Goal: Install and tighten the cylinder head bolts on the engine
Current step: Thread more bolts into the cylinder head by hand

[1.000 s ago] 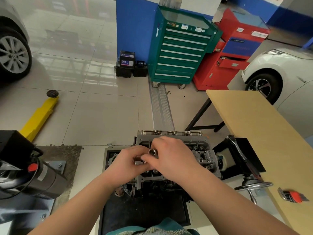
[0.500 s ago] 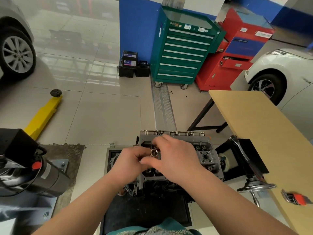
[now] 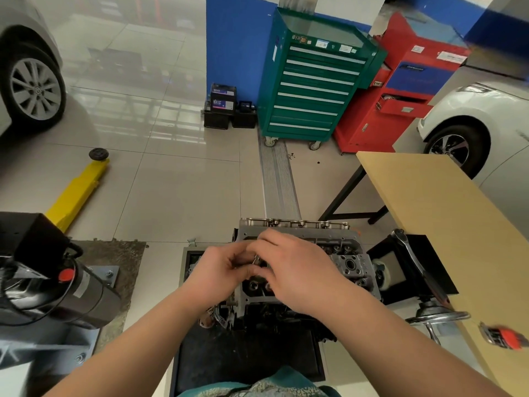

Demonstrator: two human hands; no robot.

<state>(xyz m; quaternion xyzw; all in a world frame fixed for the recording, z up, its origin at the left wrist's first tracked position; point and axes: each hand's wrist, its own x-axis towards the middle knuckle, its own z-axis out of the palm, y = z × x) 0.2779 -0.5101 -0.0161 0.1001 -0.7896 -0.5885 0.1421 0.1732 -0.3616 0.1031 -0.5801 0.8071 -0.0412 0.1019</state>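
1. Left hand: over near-left part of cylinder head, fingers curled, pinching small shiny metal part; bolt or not, cannot tell.
2. Right hand: above head's centre, fingers bent onto same part.
3. Cylinder head: grey cast metal, rectangular, pitted with round bores.
4. Ratchet: chromed, long, right of head.

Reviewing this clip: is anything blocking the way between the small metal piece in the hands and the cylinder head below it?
Nothing visible does. Both the left hand and right hand pinch the small metal piece directly above the cylinder head. The hands hide the spot just beneath it, so that part cannot be checked.
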